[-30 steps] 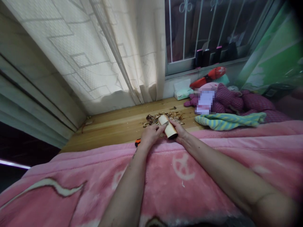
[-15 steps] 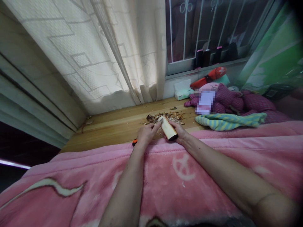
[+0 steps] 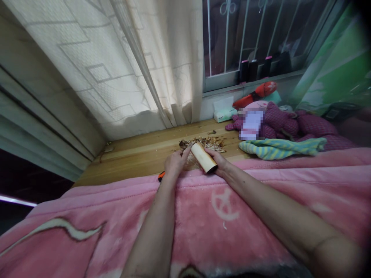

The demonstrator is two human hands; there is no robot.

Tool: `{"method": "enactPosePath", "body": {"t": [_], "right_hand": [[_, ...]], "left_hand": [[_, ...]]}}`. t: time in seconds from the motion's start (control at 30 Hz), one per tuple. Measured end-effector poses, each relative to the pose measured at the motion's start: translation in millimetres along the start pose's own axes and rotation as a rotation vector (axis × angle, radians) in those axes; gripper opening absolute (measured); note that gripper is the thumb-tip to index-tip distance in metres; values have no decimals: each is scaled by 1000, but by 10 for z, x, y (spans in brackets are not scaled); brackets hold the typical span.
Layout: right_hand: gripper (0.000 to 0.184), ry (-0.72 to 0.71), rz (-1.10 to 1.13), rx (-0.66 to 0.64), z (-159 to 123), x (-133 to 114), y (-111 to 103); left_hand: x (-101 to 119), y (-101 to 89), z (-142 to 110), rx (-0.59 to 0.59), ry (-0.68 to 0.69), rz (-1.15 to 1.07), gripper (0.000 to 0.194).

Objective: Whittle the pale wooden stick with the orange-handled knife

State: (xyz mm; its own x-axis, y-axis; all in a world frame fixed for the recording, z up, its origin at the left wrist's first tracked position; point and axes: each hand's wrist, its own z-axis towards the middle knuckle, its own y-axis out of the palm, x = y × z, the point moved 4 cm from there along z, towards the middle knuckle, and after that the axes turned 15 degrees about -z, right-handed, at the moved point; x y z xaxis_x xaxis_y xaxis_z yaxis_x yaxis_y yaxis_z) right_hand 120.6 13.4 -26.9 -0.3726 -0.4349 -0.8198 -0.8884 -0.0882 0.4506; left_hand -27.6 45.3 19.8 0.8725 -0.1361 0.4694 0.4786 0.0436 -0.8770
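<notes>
A pale bamboo tube with a browned edge lies tilted between my hands, its dark end facing me. My right hand is closed round its right side. My left hand is closed too, with the thumb and forefinger reaching to the tube's far left end. The orange-and-black handle end of a knife sticks out behind that hand; its blade is hidden from view. Just beyond the tube, a heap of brown and pale shavings lies on the wooden board.
A pink blanket covers the front, under my forearms. To the right lie a striped cloth, purple checked stuffed toys and a tissue pack. Curtains hang at the back left, beside a barred window.
My left hand has drawn slightly left and back, taking the orange handle with it. The tube has rolled or shifted a little, and its far end lies more to the left.
</notes>
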Motion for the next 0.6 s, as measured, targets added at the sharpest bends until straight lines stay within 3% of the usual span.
{"method": "enactPosePath", "body": {"t": [0.2, 0.33, 0.47, 0.6], "right_hand": [[28, -45, 97, 65, -18, -49, -16], [30, -98, 177, 88, -63, -119, -17], [28, -85, 171, 91, -96, -132, -9], [19, -130, 187, 154, -79, -127, -37]], "left_hand": [[59, -7, -37, 73, 51, 9, 66], [134, -72, -83, 195, 119, -124, 53], [154, -122, -116, 323, 183, -522, 44], [157, -97, -117, 292, 174, -1015, 39]]}}
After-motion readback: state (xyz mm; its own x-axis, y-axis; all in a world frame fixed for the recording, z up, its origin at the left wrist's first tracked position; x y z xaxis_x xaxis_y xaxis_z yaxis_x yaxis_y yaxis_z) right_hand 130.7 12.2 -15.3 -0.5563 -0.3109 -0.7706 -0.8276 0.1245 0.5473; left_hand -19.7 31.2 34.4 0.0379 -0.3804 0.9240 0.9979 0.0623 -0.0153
